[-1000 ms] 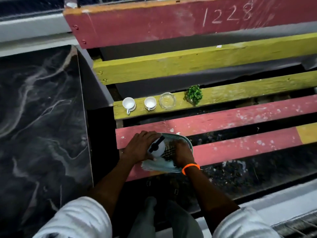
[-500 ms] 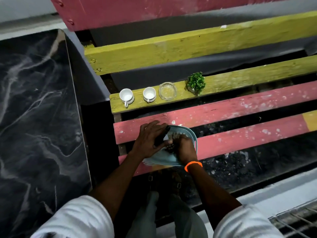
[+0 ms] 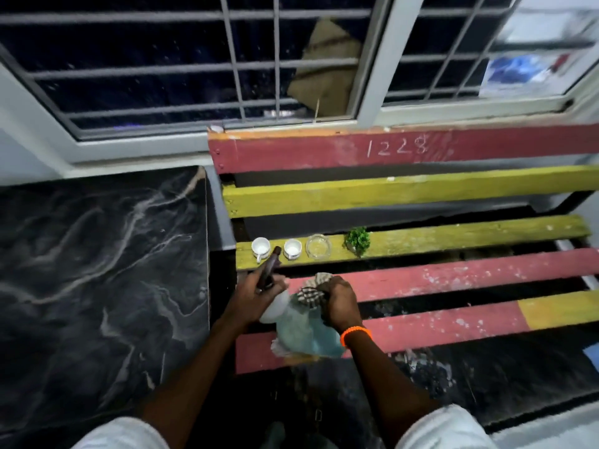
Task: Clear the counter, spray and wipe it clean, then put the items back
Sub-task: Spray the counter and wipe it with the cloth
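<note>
My left hand [image 3: 256, 294] is shut on a white spray bottle [image 3: 275, 307] with a dark nozzle pointing up and away. My right hand [image 3: 338, 303] grips a checked cloth [image 3: 311, 291] lifted just above a teal basket [image 3: 304, 332] that rests on the red bench slats. On the yellow slat behind stand two white cups [image 3: 261, 247] [image 3: 292, 248], a glass ashtray [image 3: 318, 246] and a small green plant [image 3: 357, 240]. The dark marble counter [image 3: 97, 270] lies to the left, bare.
The bench [image 3: 453, 277] has red and yellow slats with gaps between them. A barred window [image 3: 227, 59] runs along the back wall. A gap separates counter and bench. My white sleeves frame the bottom edge.
Both hands have risen out of the basket: the left now lifts the spray bottle, the right lifts the checked cloth. My head has tilted up, bringing the window into view.
</note>
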